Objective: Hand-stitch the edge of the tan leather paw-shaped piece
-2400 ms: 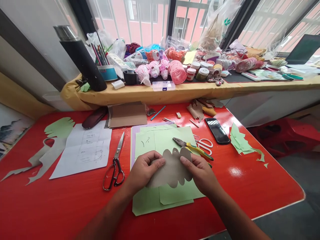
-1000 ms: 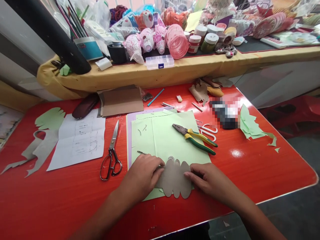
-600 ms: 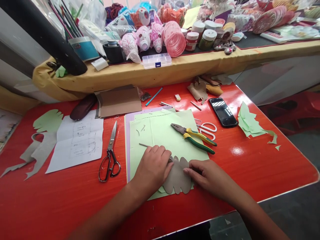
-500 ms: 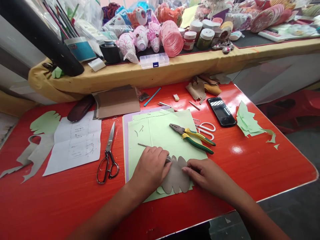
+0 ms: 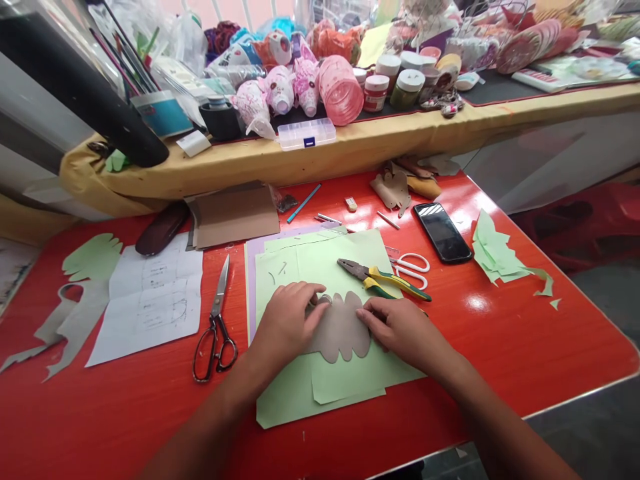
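A brown-grey, scallop-edged paper cutout (image 5: 341, 328) lies on a stack of light green sheets (image 5: 320, 267) on the red table (image 5: 100, 413). My left hand (image 5: 286, 322) has its fingers curled on the cutout's left edge, pinching it together with a thin piece of wire. My right hand (image 5: 400, 328) presses its fingertips on the cutout's right edge. Green-and-yellow-handled pliers (image 5: 385, 280) lie just beyond my right hand.
Black-handled scissors (image 5: 216, 327), a white sheet with sketches (image 5: 150, 300) and green and grey offcuts (image 5: 95, 257) lie at left. White-handled scissors (image 5: 413, 267), a phone (image 5: 442, 231) and green scraps (image 5: 493, 250) lie at right. A cluttered yellow-covered shelf (image 5: 350, 143) runs along the back.
The cutout has been lowered flat onto the green sheets, and both hands have stayed at its edges. The camera view has shifted, so the sheets show more toward me.
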A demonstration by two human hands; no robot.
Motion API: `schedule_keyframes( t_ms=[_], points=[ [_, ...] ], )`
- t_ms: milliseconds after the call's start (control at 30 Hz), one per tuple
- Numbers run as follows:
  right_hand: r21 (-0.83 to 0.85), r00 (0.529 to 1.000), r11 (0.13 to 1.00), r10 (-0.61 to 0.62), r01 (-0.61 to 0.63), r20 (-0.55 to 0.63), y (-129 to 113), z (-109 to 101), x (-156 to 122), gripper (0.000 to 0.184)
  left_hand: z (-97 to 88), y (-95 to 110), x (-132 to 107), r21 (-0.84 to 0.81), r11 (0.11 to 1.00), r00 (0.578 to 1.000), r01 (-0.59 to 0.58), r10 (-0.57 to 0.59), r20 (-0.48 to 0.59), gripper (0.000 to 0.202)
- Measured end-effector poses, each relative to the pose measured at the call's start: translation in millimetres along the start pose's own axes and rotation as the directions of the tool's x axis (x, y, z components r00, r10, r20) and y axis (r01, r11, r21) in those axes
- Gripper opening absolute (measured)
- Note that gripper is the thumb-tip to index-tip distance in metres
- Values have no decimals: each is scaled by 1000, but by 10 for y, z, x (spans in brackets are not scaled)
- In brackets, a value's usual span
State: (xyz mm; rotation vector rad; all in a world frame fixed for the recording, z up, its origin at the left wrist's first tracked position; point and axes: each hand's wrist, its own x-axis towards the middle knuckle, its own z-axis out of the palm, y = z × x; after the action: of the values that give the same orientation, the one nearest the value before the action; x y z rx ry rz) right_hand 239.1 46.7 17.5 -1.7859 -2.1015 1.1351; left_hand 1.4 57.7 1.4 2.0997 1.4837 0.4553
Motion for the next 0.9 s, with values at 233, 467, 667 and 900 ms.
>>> schedule_keyframes(
  t_ms=[233, 467, 667, 900],
  points=[
    [16, 999, 999, 36, -36, -21, 23, 27, -36, 40, 15, -53, -22, -103, 993, 998, 52, -55, -28, 14],
    [0, 999, 1000, 17, -17, -45, 59, 78, -61, 42, 85, 20, 6, -50, 995, 993, 87, -91, -74, 12],
    [-11, 998, 1000, 18, -19, -64, 70, 100, -57, 41, 82, 57, 32, -45, 993, 991, 111, -114, -75, 11],
    [-3, 993, 1000, -7, 7, -115, 82, 133, -66, 39, 92, 69, 60, -46, 989, 986, 142, -145, -78, 8]
  ],
)
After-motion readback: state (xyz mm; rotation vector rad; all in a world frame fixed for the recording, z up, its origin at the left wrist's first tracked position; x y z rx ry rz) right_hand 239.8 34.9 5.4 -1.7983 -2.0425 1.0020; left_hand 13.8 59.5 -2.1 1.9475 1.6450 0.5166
